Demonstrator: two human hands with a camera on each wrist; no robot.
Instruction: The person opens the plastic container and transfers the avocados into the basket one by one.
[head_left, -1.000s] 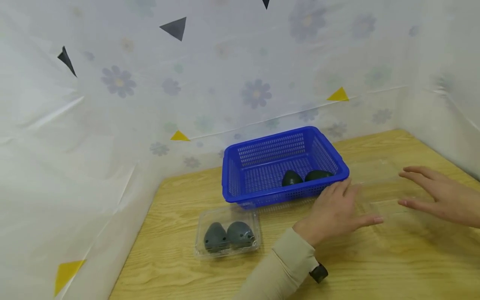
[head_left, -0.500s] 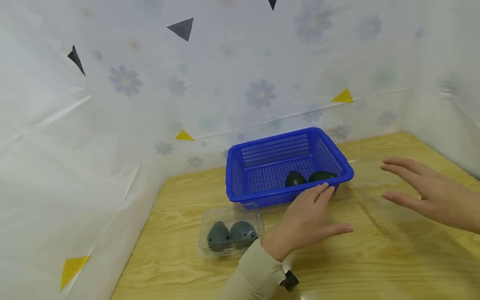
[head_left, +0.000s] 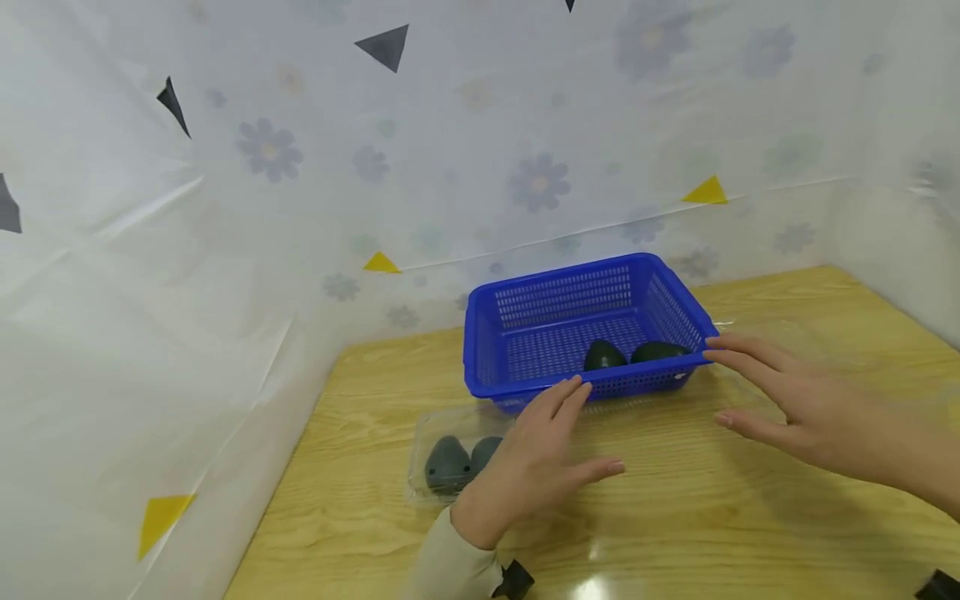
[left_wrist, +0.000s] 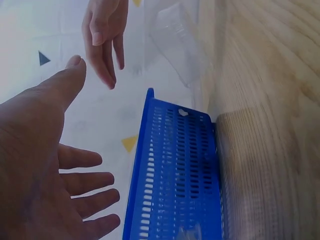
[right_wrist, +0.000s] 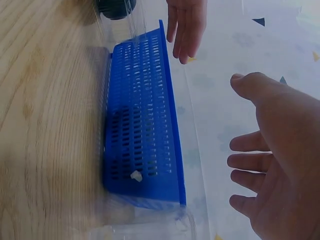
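Observation:
A blue plastic basket [head_left: 555, 387] holds two dark green avocados, one upright [head_left: 603, 356] and one lying [head_left: 660, 351]. My left hand [head_left: 521, 467], fingers spread, is before the basket's front side; in the left wrist view a gap shows between its fingers and the basket [left_wrist: 180, 165]. My right hand [head_left: 802, 408] is at the basket's front right corner with straight fingers; whether it touches the rim I cannot tell. Neither hand holds anything. Left of the basket, a clear plastic clamshell [head_left: 420, 442] contains two dark avocados [head_left: 447, 465], partly hidden behind my left hand.
Another clear plastic container [left_wrist: 177, 37] lies right of the basket, faint in the head view and near the right hand. The wooden table [head_left: 360, 500] meets a white flowered sheet [head_left: 450, 167] at the back and sides.
Both hands have moved left: the left one from the basket's right corner toward the clamshell, the right one from beside the clear container to the basket's corner. The avocados stay put.

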